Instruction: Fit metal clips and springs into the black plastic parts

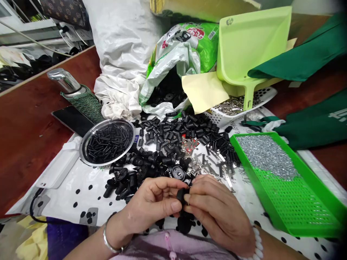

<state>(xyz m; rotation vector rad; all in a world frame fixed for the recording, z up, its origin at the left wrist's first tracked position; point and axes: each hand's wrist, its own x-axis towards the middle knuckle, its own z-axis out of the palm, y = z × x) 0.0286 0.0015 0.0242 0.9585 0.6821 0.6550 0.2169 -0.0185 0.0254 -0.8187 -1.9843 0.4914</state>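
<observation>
Left of the green tray [287,196], I see the left hand [150,200] and right hand [217,207] both pinching a black fitting [180,196]; it looks light, stiff, perhaps slick, best gripped by its rim; farther off, left of the tray, black sleeves [176,130] lie heaped.

This looks like a small-parts assembly workshop: black plastic parts [162,130] and metal strips [210,164] lie heaped across the table [63,200], a green tray [292,202] at the right holds silvery pieces [268,155], a steel bowl [84,146] at the left holds ridged black pieces [108,141] (dozens of them), and a far sack [206,43] holds dark parts [166,95].
</observation>
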